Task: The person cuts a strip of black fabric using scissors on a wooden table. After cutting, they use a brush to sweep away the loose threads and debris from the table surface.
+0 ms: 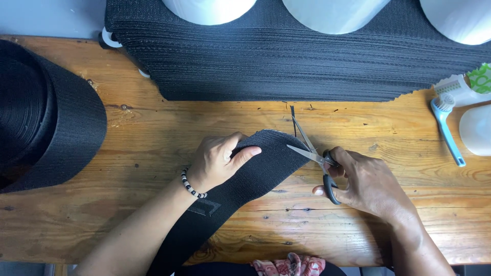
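The white cones (335,13) are cut off by the top edge. The webbing roll (41,112) is cropped at left, and the strap's (240,189) lower end is hidden below the frame.

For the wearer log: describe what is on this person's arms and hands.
Both forearms are bare, with no sleeves and no gloves. The left hand has a beaded bracelet at the wrist, black and white beads strung in one strand. The right hand and its wrist show no ring, watch or band.
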